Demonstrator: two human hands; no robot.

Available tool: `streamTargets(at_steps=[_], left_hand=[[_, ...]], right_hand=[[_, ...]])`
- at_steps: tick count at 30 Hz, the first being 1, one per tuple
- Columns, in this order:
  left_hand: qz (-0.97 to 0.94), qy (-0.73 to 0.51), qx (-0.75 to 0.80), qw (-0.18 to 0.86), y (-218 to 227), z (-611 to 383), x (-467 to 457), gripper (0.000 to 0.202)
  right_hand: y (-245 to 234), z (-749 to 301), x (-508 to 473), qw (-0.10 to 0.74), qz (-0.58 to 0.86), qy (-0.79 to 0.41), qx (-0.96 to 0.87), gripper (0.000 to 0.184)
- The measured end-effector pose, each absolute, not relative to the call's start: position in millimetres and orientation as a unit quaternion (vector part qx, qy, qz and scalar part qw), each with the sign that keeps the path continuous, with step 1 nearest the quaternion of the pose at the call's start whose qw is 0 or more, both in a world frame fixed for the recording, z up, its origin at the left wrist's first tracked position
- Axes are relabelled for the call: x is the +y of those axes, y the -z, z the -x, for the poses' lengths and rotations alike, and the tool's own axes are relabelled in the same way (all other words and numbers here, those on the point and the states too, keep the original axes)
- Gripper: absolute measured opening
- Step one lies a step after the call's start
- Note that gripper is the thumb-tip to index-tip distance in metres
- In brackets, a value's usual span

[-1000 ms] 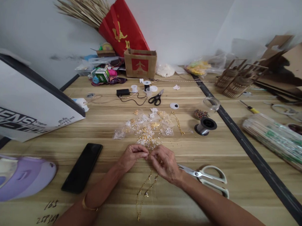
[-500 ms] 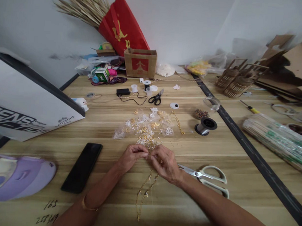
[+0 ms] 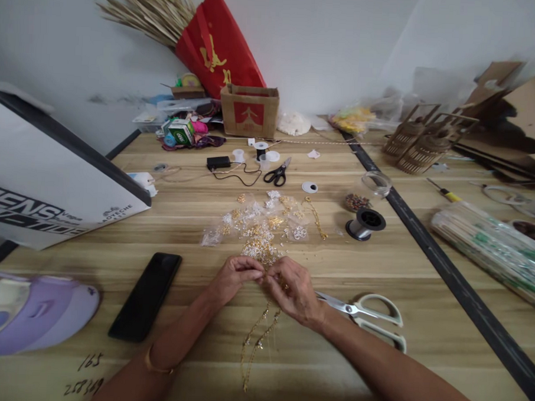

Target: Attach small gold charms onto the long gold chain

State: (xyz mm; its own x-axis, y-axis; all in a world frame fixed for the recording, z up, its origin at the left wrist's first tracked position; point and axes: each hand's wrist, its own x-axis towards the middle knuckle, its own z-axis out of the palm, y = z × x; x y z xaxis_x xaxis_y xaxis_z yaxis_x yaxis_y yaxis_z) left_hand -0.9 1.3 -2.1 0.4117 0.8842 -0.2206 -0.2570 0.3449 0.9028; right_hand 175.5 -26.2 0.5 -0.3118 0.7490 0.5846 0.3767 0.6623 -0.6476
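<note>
My left hand (image 3: 236,276) and my right hand (image 3: 292,289) meet at the fingertips, both closed in a pinch. From beneath my right hand a gold-coloured chain (image 3: 248,348) with small charms runs in a loop down the table toward me. My right fingers close around its upper end. Whatever sits between my left thumb and index finger is too small to make out. Just beyond the fingertips lies a heap of small gold and clear beads (image 3: 260,247), with small plastic bags of findings (image 3: 273,215) behind it. White-handled scissors (image 3: 369,311) lie beside my right wrist.
A black phone (image 3: 145,297) and a purple iron (image 3: 41,315) lie at left, below a large white box (image 3: 72,198). To the right stand a wire spool (image 3: 364,223) and a bead jar (image 3: 365,193). Black scissors (image 3: 276,174) and a short gold chain (image 3: 315,217) lie farther back.
</note>
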Motion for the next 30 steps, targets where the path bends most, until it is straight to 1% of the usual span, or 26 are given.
streamTargets(at_steps=[4,16,30], left_hand=[[-0.415,-0.391,0.378,0.73,2.6,1.3,1.3,0.016],[-0.416,-0.387,0.376,0.732,1.1,1.2,1.0,0.016],[-0.42,-0.39,0.378,0.727,1.5,1.1,1.0,0.015]], right_hand=[[-0.2,-175.5,-26.0,0.472,0.356,-0.203,-0.781,0.005],[0.9,-175.7,-26.5,0.458,0.364,-0.208,-0.784,0.004],[0.6,-175.2,-26.5,0.46,0.363,-0.206,-0.784,0.006]])
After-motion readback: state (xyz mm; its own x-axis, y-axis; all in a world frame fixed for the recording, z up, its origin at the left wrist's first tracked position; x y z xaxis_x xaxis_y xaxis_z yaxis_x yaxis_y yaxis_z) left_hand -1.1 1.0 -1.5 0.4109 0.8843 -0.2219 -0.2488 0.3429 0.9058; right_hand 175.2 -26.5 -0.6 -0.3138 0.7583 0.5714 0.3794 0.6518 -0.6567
